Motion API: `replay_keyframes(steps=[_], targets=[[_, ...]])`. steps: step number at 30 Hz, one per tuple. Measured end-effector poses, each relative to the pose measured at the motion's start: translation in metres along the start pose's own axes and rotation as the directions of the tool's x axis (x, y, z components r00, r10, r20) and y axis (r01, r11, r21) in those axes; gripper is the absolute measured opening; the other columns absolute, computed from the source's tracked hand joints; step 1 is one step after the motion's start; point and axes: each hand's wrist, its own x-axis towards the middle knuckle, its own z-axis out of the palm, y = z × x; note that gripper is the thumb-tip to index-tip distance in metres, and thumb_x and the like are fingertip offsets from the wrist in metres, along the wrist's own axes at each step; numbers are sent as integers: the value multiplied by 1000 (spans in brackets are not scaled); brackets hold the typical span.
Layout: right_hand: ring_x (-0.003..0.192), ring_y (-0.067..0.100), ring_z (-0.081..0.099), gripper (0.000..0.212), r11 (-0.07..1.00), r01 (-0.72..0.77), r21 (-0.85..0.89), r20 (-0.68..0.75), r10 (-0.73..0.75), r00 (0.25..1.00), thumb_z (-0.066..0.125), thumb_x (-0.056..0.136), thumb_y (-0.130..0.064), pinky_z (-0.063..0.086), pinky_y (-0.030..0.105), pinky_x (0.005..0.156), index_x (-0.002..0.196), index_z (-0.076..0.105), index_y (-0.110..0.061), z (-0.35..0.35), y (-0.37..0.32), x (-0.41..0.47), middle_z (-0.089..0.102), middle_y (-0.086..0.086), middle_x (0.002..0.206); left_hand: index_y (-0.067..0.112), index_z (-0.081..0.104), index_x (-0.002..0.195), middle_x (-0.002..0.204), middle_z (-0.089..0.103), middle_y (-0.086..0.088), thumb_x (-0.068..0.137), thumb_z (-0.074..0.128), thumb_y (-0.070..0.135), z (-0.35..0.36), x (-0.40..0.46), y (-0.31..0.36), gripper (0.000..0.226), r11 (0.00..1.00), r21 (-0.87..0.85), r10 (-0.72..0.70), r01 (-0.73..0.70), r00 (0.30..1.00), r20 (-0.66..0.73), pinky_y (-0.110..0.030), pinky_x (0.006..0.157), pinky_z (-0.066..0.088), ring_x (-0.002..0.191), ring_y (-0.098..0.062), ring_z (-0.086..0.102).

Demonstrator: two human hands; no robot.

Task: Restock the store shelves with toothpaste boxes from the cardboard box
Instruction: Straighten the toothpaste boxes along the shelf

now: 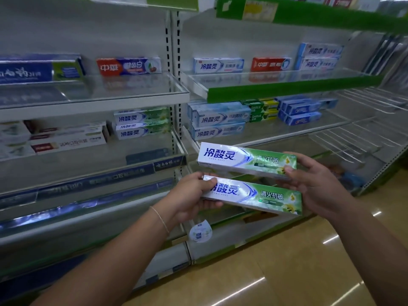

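I hold two white-and-green toothpaste boxes in front of the shelves. My left hand grips the lower toothpaste box at its left end, thumb on top. My right hand pinches the upper toothpaste box at its right end, thumb on the front face. Both boxes lie lengthwise, the upper one slightly farther from me. Two matching boxes are stacked on the middle shelf of the left unit. The cardboard box is out of view.
Left shelf unit and right shelf unit carry other toothpaste boxes: red ones, blue-white ones, small blue ones. Wire dividers stand at the right. Shiny yellow floor lies below.
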Motion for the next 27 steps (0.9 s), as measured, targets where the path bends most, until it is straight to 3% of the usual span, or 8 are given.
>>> replay_keyframes(steps=[4,8,10,15,19,22,25,27], targets=[[92,29,72,92,1000,9,-14,43,-8,999,100,29,-41,60,35,73,112,67,-18,30,6,51,73,13,107,5,54,108,95,73,-16,99,49,5,-36,14,24,10,999,-13,36,-37,997,-63,-34,58,60,78,-25,72],[96,32,71,62,999,-51,9,93,50,994,85,62,-22,59,43,77,120,64,-17,68,5,95,72,17,112,7,55,105,96,72,-15,99,48,6,-74,24,52,9,997,-11,69,-71,990,-119,-34,60,60,79,-25,71],[96,32,70,56,998,-62,13,96,61,994,75,67,-14,59,44,78,121,62,-15,86,6,114,71,18,112,7,55,104,94,72,-15,99,48,5,-91,28,63,8,996,-15,83,-86,984,-157,-34,58,59,80,-26,70],[94,30,71,78,996,-85,3,160,83,984,90,57,-27,59,41,85,125,58,-9,119,14,152,72,16,111,6,56,103,89,71,-13,99,49,5,-123,31,74,7,992,-32,109,-120,964,-241,-34,55,57,76,-24,70],[98,34,68,71,989,-143,-26,232,145,962,86,61,-25,54,50,93,125,59,-9,141,24,181,67,20,121,6,56,104,86,68,-12,99,49,5,-139,33,74,8,988,-46,124,-149,931,-343,-35,57,59,71,-22,69],[97,35,68,84,981,-188,-50,286,194,938,97,42,-35,53,52,93,115,64,-14,154,32,204,69,17,118,5,56,105,91,67,-13,99,50,5,-148,37,75,9,986,-60,116,-155,902,-416,-34,57,58,74,-23,68],[105,37,64,48,973,-229,-9,334,218,917,75,69,-8,48,57,98,115,64,-16,162,40,230,64,21,125,5,57,107,96,69,-14,99,50,5,-153,40,77,11,980,-84,121,-181,873,-473,-34,58,58,79,-25,69],[114,38,62,48,967,-254,7,348,236,907,63,77,6,46,57,102,122,62,-13,166,47,248,64,22,125,7,58,110,98,70,-14,99,49,4,-155,42,77,14,973,-97,134,-211,851,-508,-34,58,58,81,-26,69]])
